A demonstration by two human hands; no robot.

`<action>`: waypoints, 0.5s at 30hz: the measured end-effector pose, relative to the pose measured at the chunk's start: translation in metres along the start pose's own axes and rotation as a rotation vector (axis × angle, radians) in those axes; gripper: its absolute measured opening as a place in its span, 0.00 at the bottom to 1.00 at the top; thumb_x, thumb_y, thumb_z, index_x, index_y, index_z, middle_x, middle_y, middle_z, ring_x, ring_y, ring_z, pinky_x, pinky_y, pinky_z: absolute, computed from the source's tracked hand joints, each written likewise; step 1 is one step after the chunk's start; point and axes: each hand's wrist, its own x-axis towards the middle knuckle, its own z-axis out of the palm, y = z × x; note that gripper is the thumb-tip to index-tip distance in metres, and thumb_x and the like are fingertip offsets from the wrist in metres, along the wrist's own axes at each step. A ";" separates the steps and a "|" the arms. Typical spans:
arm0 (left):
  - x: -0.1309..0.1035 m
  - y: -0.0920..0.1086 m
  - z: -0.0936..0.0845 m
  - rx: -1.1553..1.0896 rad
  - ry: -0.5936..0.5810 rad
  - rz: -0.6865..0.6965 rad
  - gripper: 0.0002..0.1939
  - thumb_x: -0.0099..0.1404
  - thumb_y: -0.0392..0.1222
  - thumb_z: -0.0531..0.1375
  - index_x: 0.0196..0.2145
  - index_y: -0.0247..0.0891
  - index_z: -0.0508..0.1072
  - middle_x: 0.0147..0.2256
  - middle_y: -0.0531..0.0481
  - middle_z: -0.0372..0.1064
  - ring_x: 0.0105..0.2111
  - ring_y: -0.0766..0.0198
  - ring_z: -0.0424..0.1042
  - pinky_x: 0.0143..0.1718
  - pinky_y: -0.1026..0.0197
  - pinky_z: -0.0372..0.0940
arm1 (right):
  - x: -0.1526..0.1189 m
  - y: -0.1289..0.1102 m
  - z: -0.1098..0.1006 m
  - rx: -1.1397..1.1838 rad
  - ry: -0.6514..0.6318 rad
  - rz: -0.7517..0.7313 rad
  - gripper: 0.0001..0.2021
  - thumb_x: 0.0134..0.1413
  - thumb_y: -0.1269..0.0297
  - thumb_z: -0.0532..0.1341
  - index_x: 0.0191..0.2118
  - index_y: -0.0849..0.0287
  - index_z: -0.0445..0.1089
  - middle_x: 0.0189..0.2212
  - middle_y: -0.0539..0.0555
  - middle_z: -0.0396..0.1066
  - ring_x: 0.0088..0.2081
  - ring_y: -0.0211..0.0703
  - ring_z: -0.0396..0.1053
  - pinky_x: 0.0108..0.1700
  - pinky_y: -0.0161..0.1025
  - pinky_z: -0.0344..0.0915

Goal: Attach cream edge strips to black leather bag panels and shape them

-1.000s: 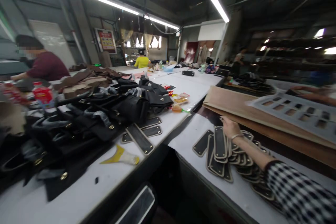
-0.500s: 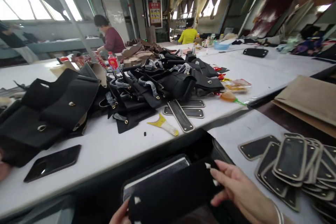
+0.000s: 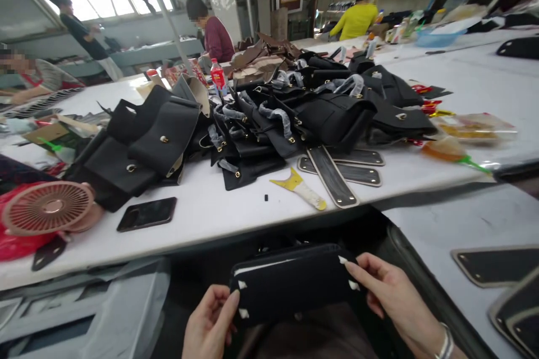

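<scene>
In front of me I hold a long black panel [image 3: 295, 286] with small whitish pieces near its corners. My left hand [image 3: 214, 320] pinches its left end, thumb on top. My right hand [image 3: 387, 289] grips its right end, the thumb beside the whitish pieces. The panel lies over another dark, round-cornered piece [image 3: 332, 248], and a narrow white strip shows between them along the far edge. The fingers beneath are partly hidden. On the table beyond lie several black panels with pale rims and studs [image 3: 332, 176], beside a yellow-and-white forked tool [image 3: 300, 188].
Black bags [image 3: 337, 109] are heaped across the white table [image 3: 219, 221]. A phone [image 3: 146, 214] and a pink fan [image 3: 50, 207] stand left. More pale-rimmed panels [image 3: 497, 265] lie on the right-hand surface. Several people work farther back, one in a yellow top [image 3: 357, 17].
My view has swung left, bringing the fan into sight. My left hand has come further into view at the panel's left end. The panel now covers more of the piece and white strip behind it.
</scene>
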 end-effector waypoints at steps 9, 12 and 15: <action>0.017 -0.011 -0.008 0.005 0.016 0.001 0.25 0.51 0.63 0.65 0.22 0.36 0.68 0.20 0.57 0.56 0.22 0.69 0.54 0.24 0.67 0.52 | 0.013 0.010 -0.002 -0.126 0.020 0.050 0.29 0.41 0.33 0.62 0.24 0.59 0.62 0.18 0.43 0.50 0.20 0.31 0.46 0.20 0.31 0.43; 0.022 -0.012 -0.010 -0.016 -0.034 -0.044 0.25 0.50 0.63 0.65 0.22 0.36 0.68 0.20 0.56 0.58 0.23 0.68 0.55 0.24 0.66 0.53 | 0.013 0.009 0.000 -0.091 0.031 0.081 0.30 0.38 0.31 0.63 0.23 0.60 0.63 0.19 0.43 0.51 0.19 0.30 0.46 0.19 0.31 0.44; 0.023 -0.011 -0.011 -0.030 -0.079 -0.083 0.24 0.52 0.62 0.65 0.22 0.36 0.67 0.20 0.56 0.59 0.23 0.69 0.55 0.25 0.67 0.52 | 0.013 0.010 0.000 -0.053 0.038 0.088 0.30 0.36 0.32 0.64 0.22 0.59 0.64 0.19 0.44 0.53 0.18 0.30 0.47 0.18 0.32 0.47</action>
